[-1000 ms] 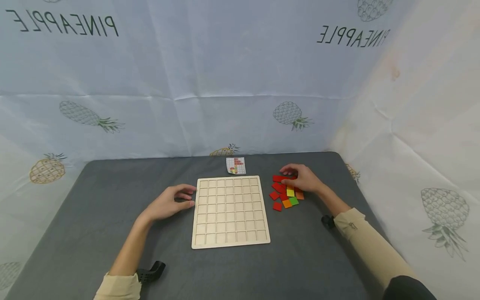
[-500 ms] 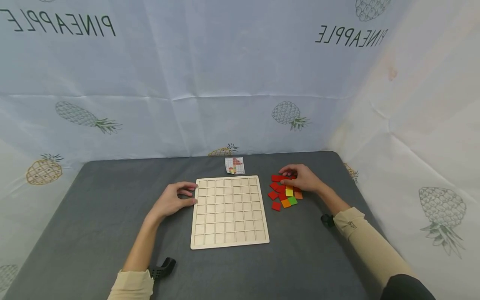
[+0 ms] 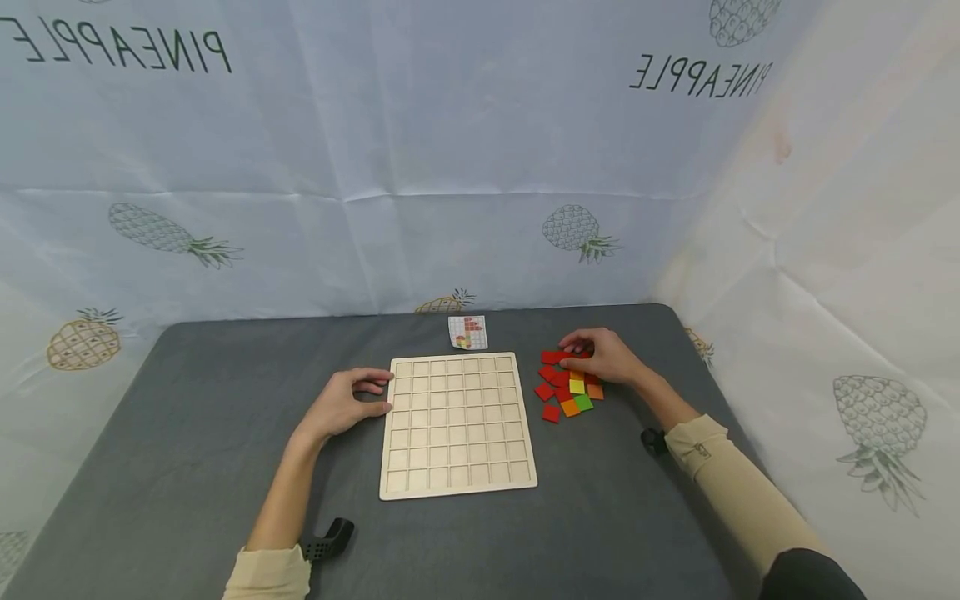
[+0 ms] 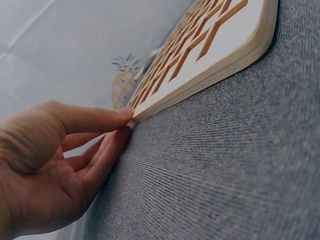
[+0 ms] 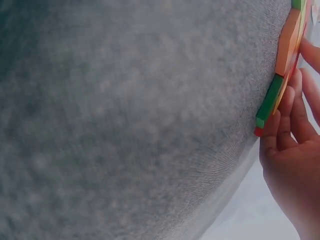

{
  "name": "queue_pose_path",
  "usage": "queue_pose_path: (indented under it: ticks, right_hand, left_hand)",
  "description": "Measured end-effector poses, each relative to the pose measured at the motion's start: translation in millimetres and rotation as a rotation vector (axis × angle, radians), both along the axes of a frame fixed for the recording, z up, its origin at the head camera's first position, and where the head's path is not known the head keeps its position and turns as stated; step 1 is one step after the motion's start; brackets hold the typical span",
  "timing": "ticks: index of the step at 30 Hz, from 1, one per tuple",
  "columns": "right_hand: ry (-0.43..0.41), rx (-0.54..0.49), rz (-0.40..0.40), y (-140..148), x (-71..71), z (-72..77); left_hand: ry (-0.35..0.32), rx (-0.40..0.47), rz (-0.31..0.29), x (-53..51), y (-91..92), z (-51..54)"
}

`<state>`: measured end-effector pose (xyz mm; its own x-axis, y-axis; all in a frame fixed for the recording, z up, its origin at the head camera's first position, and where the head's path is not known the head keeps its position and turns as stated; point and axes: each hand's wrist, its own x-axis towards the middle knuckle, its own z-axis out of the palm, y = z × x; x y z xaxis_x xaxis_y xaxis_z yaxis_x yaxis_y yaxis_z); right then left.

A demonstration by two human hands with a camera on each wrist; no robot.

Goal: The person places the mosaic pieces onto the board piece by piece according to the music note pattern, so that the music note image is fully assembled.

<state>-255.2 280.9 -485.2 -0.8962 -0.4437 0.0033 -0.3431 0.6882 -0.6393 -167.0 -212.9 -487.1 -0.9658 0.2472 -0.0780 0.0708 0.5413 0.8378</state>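
Where the pale gridded board (image 3: 459,427) ends, the left grip (image 3: 342,403) rests parted; right grip (image 3: 609,357): can't tell.

Pale curtain (image 3: 435,125): pineapple prints (image 3: 571,227), mirrored lettering (image 3: 127,45) | grey table (image 3: 615,517): apparently cloth-covered

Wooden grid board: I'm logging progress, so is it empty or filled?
Empty. The head view shows bare wood in every square of the wooden grid board; the coloured tiles lie beside it.
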Motion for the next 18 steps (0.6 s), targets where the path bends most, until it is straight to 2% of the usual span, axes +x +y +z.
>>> queue_pose_path:
  ticks: [10,18]
  right_hand:
    - [-0.015,-0.02,-0.012,1.4,1.1,4.9]
    - [0.005,-0.038,-0.027,0.5,4.3,7.3]
  left_hand:
    - [-0.009,-0.009,0.011,6.7,-0.8,-0.5]
    - [-0.014,-0.003,0.026,9.5,0.4,-0.4]
